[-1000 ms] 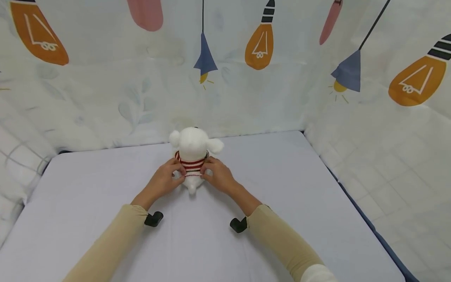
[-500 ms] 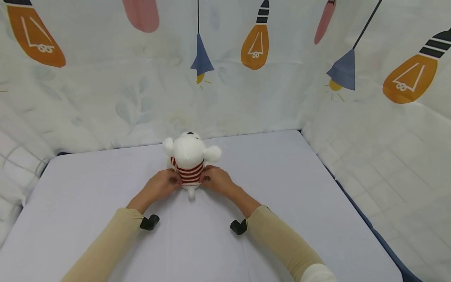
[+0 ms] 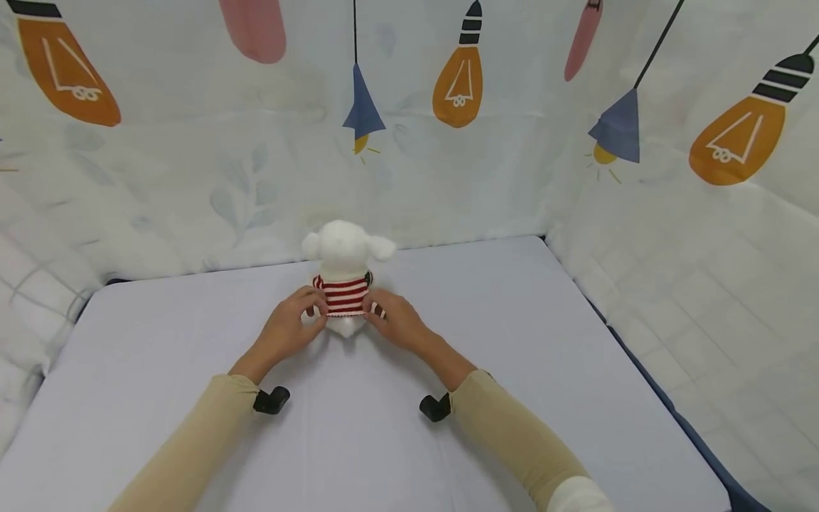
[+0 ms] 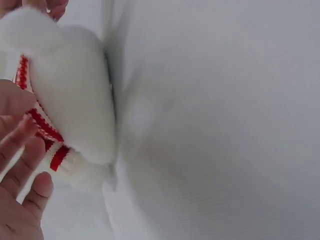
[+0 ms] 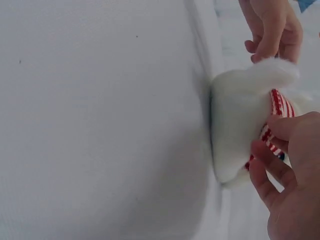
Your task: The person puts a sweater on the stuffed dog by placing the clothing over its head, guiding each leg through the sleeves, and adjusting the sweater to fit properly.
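Note:
A white plush animal [image 3: 343,245] sits upright on the table with its back to me, its rounded ears sticking out to the sides. It wears a red-and-white striped knit sweater [image 3: 345,295]. My left hand [image 3: 291,323] pinches the sweater's hem at the left, thumb against fingertips. At the right side of the same hem, my right hand [image 3: 403,320] pinches the knit in a similar way. In the right wrist view, the toy's white lower body [image 5: 237,120] shows below the hem. The toy's face is turned away and hidden.
A white cloth covers the table [image 3: 358,441]. Close behind the toy hangs a pale curtain [image 3: 288,178] printed with lamps and bulbs, which also closes in the sides. Black wrist mounts [image 3: 271,400] stick out from the beige sleeves [image 3: 192,441].
The toy tipped back toward me half a second ago and now stands more upright again. Both hands dipped, then rose slightly, staying at the sweater's lower sides. The view has shifted a little.

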Tool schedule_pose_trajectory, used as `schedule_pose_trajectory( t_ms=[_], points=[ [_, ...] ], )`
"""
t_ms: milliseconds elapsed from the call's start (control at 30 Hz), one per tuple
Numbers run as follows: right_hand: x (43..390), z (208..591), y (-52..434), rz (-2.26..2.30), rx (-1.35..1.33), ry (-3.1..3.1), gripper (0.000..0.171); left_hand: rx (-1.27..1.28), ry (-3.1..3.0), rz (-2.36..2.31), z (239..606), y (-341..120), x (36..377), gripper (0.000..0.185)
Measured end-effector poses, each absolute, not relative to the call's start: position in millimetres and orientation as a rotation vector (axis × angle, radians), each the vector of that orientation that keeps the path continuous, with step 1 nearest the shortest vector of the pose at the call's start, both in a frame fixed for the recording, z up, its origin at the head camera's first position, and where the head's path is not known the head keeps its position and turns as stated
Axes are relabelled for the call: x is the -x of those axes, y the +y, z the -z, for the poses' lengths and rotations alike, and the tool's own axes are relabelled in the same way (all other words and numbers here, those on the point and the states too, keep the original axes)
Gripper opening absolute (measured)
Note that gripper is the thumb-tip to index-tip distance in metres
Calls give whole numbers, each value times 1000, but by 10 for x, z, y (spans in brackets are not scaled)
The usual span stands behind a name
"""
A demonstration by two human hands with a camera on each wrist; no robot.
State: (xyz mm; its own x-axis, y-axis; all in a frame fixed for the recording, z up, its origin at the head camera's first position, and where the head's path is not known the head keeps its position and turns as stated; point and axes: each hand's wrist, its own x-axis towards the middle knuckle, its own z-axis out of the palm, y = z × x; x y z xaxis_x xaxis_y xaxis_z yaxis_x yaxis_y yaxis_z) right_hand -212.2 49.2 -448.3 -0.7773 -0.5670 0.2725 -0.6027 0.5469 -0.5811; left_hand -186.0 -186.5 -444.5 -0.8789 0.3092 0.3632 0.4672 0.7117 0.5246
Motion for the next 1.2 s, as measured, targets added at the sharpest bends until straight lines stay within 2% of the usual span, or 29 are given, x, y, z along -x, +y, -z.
schedule_pose_trajectory(
  t_ms=[167, 433, 633, 800, 900, 1200],
  points=[
    [2171, 4420, 520, -1151, -1089, -2756, 5, 697, -2645, 1010, 4409, -1860, 1896, 16],
    [2189, 4324, 466, -1067, -1141, -2880, 19, 711, -2857, 1041, 4299, -1773, 1869, 14],
    [2141, 4268, 399, -1042, -1134, -2883, 13, 754, -2864, 965, 4225, -1703, 1832, 11],
    [2128, 4304, 368, -923, -1117, -2841, 15, 818, -2798, 918, 4255, -1701, 1803, 11],
    [2136, 4334, 364, -816, -1128, -2838, 9, 803, -2809, 820, 4284, -1720, 1805, 9],
    [2135, 4350, 436, -587, -1143, -2835, 13, 777, -2775, 556, 4389, -1834, 1797, 10]
  ],
)
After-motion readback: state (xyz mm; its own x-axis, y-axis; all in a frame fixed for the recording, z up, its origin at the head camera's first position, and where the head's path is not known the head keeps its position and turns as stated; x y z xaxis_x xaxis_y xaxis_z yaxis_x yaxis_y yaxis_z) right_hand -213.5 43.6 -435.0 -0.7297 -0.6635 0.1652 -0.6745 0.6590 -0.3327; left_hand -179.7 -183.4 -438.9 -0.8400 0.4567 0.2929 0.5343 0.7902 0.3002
